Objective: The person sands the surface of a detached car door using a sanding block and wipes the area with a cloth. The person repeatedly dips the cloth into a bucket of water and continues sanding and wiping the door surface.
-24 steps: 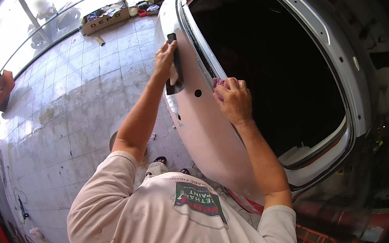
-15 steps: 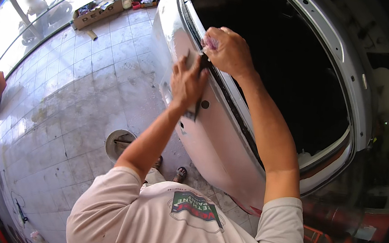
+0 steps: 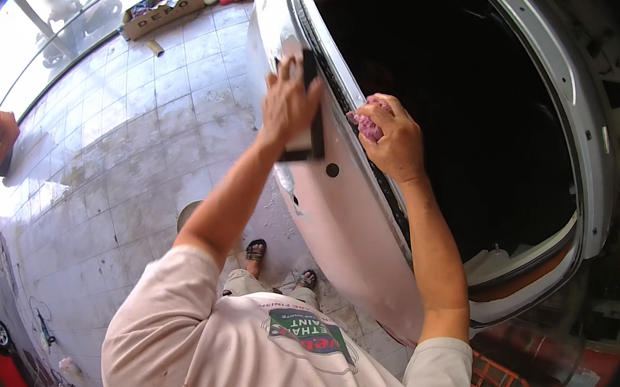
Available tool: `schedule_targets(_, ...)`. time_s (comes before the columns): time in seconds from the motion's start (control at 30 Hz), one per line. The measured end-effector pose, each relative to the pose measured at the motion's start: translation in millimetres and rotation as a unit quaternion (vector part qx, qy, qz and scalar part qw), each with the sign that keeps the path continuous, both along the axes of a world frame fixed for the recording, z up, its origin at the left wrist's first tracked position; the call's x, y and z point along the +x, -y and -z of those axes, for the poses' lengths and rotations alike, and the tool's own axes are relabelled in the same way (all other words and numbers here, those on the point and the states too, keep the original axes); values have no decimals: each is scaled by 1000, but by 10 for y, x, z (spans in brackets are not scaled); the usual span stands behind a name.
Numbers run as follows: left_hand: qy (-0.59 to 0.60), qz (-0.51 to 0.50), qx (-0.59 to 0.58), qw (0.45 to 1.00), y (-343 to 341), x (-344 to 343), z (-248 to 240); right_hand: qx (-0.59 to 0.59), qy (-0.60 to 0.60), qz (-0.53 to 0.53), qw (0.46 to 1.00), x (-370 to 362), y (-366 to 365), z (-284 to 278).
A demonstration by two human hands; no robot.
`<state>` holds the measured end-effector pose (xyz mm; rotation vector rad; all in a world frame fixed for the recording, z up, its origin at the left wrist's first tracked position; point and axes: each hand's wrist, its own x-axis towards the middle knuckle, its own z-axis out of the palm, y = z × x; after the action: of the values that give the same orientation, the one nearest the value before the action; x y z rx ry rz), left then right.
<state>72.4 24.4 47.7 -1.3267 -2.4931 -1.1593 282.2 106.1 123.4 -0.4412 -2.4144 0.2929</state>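
My left hand (image 3: 287, 108) lies over a long, flat sanding block (image 3: 317, 135) with dark edges, fingers and thumb holding it against the car body panel (image 3: 344, 231). The panel is patchy pinkish and white, with a round hole just past the block's near end. Motion slightly blurs the hand and block. To the right, my right hand (image 3: 400, 142) is closed around a crumpled pink cloth (image 3: 368, 126), resting by the frame of the large dark window opening (image 3: 453, 125). The palm hides part of the cloth.
A cardboard box (image 3: 164, 16) full of odds and ends stands at the far left beside a tan roll (image 3: 154, 48). Partly behind my left forearm is a round bucket (image 3: 188, 213) on the tiled floor (image 3: 140, 153). An orange metal frame (image 3: 494, 383) sits at lower right.
My left hand and the sanding block have shifted along the panel, showing more of the block. My right hand has moved nearer and to the right, with more pink cloth showing.
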Motion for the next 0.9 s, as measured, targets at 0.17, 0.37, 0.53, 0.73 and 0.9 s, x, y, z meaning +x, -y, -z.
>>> schedule_targets(0.17,72,-162,-34,984,-392,-439,-253,-32,-15,-60,998,-165,-70,70)
schedule_targets(0.37,-69,-26,-27,997,333,945,90,-100,-26,-10,995,-164,-169,121)
schedule_targets(0.53,-268,-21,-102,958,-207,-1136,69,-104,-39,-44,993,-299,116,34)
schedule_targets(0.73,-210,-3,-82,974,-22,286,238,-88,-29,-17,996,-158,-155,83)
schedule_targets(0.9,-273,64,-50,959,26,47,140,-81,2,5,997,-170,-126,58)
